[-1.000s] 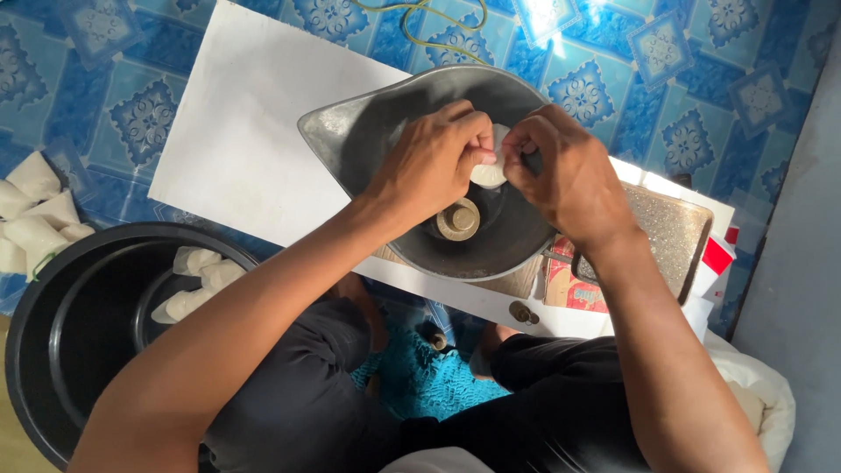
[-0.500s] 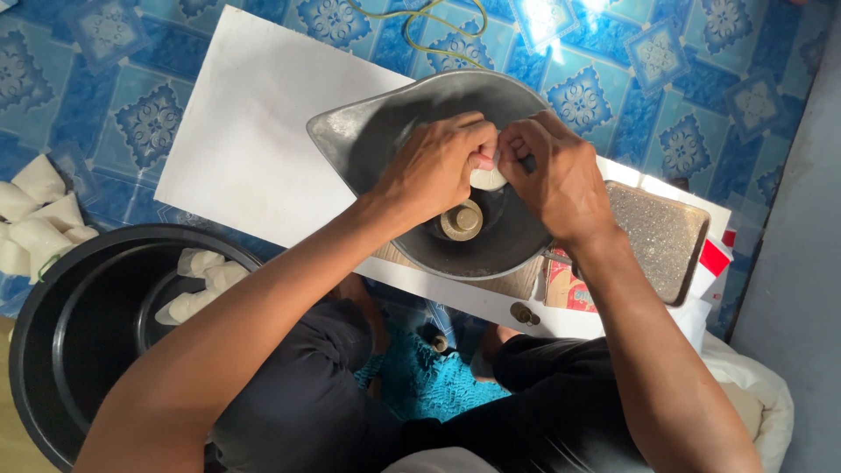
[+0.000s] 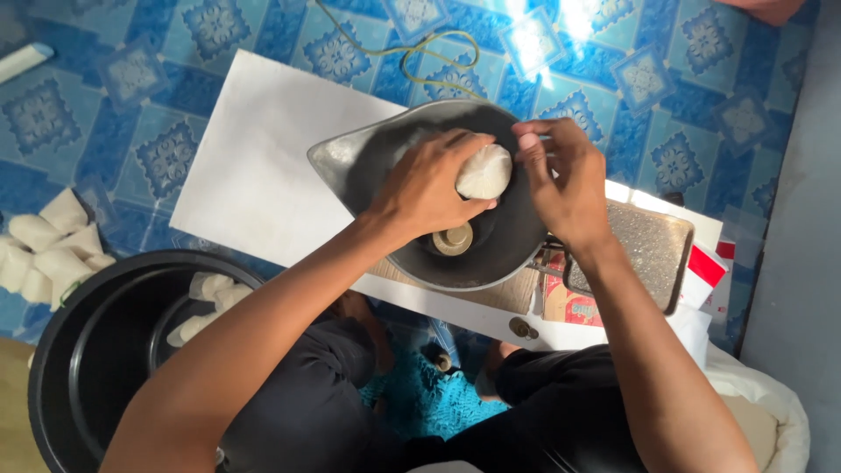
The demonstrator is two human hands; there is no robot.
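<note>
Left hand (image 3: 427, 188) clamped on small round white packed bag (image 3: 484, 171) over grey metal scale pan (image 3: 350, 158), bag's lower half hidden by fingers; right hand (image 3: 565, 184) beside it, fingertips pinched together, contact unclear.

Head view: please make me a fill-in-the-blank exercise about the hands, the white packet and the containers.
1. The left hand holds a small white packet over the grey metal ____.
2. The right hand is beside the packet, with its fingers pinched near the packet's ____ edge.
3. More white packets lie inside the big ____ tub.

Missing words: pan; right; black
</note>
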